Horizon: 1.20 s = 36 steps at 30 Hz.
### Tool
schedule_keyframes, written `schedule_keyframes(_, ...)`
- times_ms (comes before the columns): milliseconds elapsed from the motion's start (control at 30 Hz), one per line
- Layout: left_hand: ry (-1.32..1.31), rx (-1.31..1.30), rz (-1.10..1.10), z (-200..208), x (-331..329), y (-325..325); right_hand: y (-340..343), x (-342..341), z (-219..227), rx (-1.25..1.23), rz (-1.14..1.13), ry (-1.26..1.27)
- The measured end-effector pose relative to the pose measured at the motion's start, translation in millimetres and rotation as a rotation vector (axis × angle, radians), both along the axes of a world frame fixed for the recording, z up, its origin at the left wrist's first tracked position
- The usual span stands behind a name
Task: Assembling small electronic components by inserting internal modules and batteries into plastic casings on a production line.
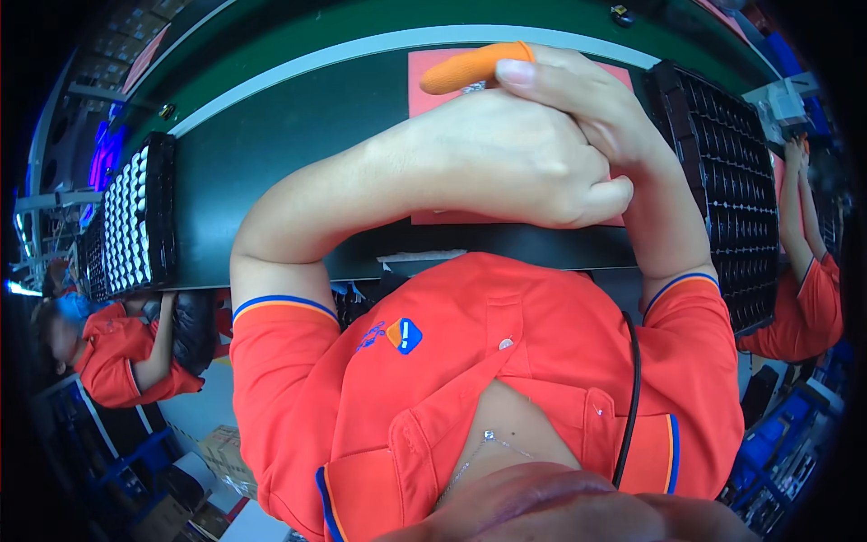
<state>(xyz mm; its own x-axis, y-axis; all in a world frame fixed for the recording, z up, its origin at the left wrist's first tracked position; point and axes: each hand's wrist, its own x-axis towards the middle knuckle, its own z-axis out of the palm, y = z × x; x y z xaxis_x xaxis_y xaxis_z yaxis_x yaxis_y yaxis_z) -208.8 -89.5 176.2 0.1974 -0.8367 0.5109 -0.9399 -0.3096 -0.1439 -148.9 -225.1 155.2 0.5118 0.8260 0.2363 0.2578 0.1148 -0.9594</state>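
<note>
My left hand [542,163] is closed, its back turned up and its fingertips hidden. It crosses over in front of my right hand [582,95], and the two overlap. An orange finger cot [474,68] covers one finger of my right hand, which points left, with the bare thumb beside it. The right-hand fingers are bent closed. Just under the finger cot a small silvery, shiny piece [474,88] peeks out; most of it is hidden, and I cannot tell its kind. Both hands are above a pink mat [432,108].
On the left stands a black tray [161,208] with rows of white pieces. A black compartment tray [741,190] lies close by my right arm. A pale rail [298,77] runs along the far side of the dark green bench [244,144]. Co-workers in red shirts sit at both sides.
</note>
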Motion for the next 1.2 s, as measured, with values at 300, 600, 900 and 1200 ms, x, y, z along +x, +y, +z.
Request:
schedule_keyframes(300, -0.321, -0.221, 0.679, -43.1, 87.9, 48.6, -1.9, 105.1, -15.1, -0.514, -0.943, -1.189)
schedule_keyframes(600, 0.011, -0.621, 0.585, -101.9, 166.0, 46.8, -12.1, 157.6, -77.3, -0.053, -0.971, -1.268)
schedule_keyframes(900, 0.226, -0.223, 0.263, -120.1, 176.4, -13.9, 15.6, 152.9, -121.9, -0.694, -0.889, -1.290)
schedule_keyframes(1200, 0.225, -0.318, 0.096, -127.8, 191.1, -0.3, 7.9, 159.0, -122.6, -0.692, -0.728, -1.146)
